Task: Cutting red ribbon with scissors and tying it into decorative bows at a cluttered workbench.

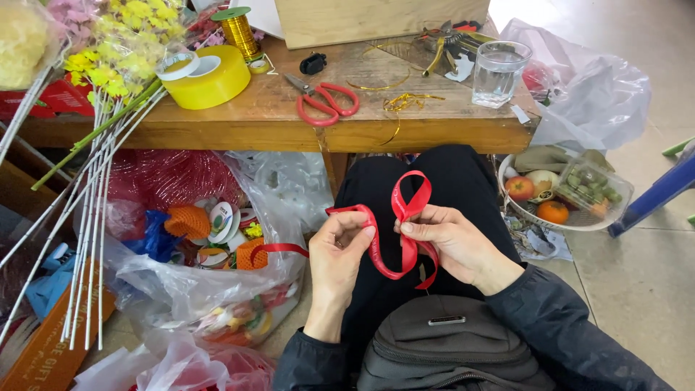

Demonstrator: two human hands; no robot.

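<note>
Looping one red ribbon (399, 233) between left hand (340, 253), right hand (452, 242)

A worn wooden counter (405, 134) spans the top; right of it lies pale tiled floor (637, 282), evenly lit by daylight.

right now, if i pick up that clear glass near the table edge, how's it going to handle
The glass stands upright and looks partly filled with water, so it is probably heavy for its size and would slosh if tilted. Its smooth clear wall may be slippery. It sits close to the table corner, so a push could tip it off, and it would likely break.
</note>
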